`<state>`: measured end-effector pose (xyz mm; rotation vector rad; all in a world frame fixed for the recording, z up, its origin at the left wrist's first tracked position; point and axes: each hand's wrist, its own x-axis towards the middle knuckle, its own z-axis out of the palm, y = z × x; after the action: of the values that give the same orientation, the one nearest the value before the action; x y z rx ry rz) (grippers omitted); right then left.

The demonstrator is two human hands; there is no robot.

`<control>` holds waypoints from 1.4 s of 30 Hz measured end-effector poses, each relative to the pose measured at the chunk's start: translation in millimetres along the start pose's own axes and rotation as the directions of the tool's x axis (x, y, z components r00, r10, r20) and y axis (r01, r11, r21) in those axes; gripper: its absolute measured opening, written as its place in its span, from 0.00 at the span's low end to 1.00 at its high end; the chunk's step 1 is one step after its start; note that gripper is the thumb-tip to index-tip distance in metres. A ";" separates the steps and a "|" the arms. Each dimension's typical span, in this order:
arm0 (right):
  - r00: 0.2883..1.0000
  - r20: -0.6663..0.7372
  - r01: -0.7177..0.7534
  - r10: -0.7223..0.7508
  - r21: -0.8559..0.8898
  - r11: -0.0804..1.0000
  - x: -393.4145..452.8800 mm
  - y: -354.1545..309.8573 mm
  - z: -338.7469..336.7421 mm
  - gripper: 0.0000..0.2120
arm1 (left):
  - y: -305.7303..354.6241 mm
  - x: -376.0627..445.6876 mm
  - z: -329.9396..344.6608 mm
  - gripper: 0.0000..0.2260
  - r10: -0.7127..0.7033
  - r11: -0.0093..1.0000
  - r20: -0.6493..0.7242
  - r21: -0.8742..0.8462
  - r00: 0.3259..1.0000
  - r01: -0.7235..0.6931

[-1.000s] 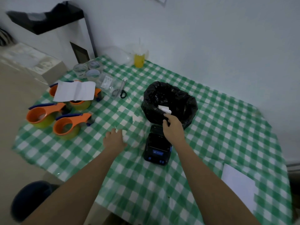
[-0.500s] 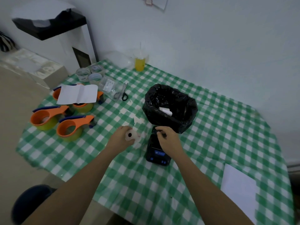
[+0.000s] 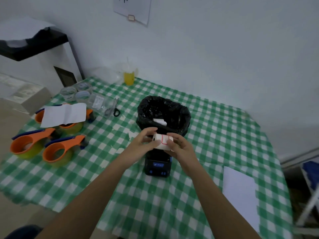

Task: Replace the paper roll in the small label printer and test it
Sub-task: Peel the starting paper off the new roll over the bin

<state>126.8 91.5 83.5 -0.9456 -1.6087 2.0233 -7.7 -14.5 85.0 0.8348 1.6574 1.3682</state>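
Holding the paper roll [image 3: 162, 141] between left hand [image 3: 145, 144] and right hand [image 3: 179, 146] (both gripping it), find the loose end. Keep it level above the label printer [image 3: 158, 165] just beneath the hands.

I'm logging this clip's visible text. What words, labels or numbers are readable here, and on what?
None reads clearly.
Wall sheet: part of a dark character, cut off.
Label printer: blue logo plate, blurred.
Paper roll: red outline only, no text.
Clear packet: print too small.
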 end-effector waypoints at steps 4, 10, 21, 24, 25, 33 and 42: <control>0.991 -0.088 0.094 -0.097 -0.037 0.995 -9.0 -6.8 0.5 0.09 | 12.9 6.6 15.0 0.14 -0.086 0.980 0.003 0.178 0.996 0.084; 0.983 -0.115 0.139 -0.145 -0.056 0.989 -18.3 -18.7 -3.3 0.08 | 18.8 11.0 33.3 0.15 0.079 0.939 -0.039 0.340 0.996 -0.061; 0.941 -0.104 0.224 -0.321 -0.518 0.825 -12.8 -37.5 -22.0 0.05 | 24.6 17.4 33.7 0.14 0.198 0.836 0.015 0.519 0.980 -0.177; 0.937 -0.116 0.242 -0.329 -0.463 0.853 -13.8 -38.8 -18.2 0.04 | 25.5 20.7 32.1 0.13 0.190 0.836 0.011 0.522 0.982 -0.167; 0.936 -0.118 0.248 -0.332 -0.448 0.859 -14.1 -39.2 -16.9 0.05 | 25.3 21.4 31.0 0.13 0.190 0.833 0.011 0.527 0.982 -0.167; 0.941 -0.133 0.225 -0.310 -0.435 0.872 -12.0 -34.7 -10.2 0.07 | 20.9 25.7 25.6 0.13 0.176 0.862 0.053 0.474 0.983 -0.180; 0.931 -0.119 0.283 -0.346 -0.363 0.888 -12.8 -31.9 -3.7 0.09 | 22.1 28.3 21.4 0.14 0.133 0.936 0.064 0.320 0.989 -0.146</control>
<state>134.8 94.1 116.9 -0.8808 -1.9030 1.4266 -1.5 23.9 99.9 1.1822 1.8489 1.1767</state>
